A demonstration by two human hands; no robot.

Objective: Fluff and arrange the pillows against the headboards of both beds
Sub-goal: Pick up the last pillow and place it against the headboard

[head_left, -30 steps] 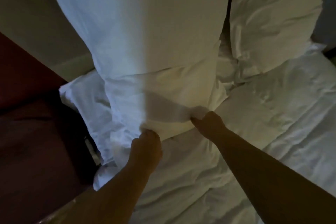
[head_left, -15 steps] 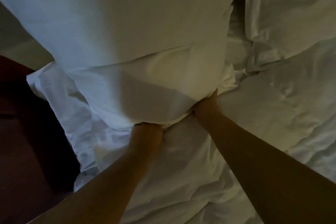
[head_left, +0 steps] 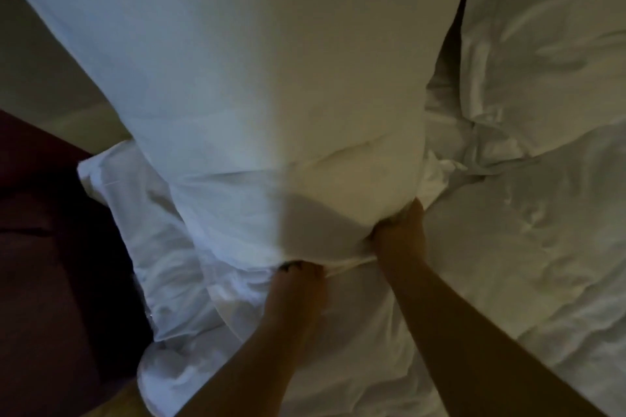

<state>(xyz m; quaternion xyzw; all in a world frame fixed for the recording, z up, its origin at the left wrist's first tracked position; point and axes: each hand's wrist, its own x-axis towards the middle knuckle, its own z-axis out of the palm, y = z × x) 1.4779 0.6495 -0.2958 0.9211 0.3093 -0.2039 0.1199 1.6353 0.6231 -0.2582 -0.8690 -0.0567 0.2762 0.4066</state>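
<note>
Far left: a dark red-brown surface (head_left: 50,247) is seen beside the bed; too dim for it to be identified.
Upper left: a beige wall (head_left: 40,78) is seen behind the pillow's left edge.
Left of centre: rumpled white cloth (head_left: 152,230) is spread under and beside the pillow's base; whether sheet or flat pillow can't be told.
Centre: the big pillow (head_left: 271,78) is stood on end on the bed, top cut off by the frame; most of the view is filled by it, and whatever is behind is hidden.
Right of centre: a narrow dark gap (head_left: 454,37) is left between the two pillows up top.
Upper right: a 2nd pillow (head_left: 542,44), creased, is propped just beside the big one.
Right + bottom: a white duvet (head_left: 525,264), wrinkled, is spread over the mattress.
L hand (head_left: 298,291): reached in from below, forearm angled up; fingers are curled onto the pillow's bottom edge and fabric is bunched in the grip.
R hand (head_left: 401,240): set higher, at the pillow's lower right corner; fingers are dug into the corner, which is dented and gathered around them.
Arms: both bare, extended fwd, wrists near each other.
</note>
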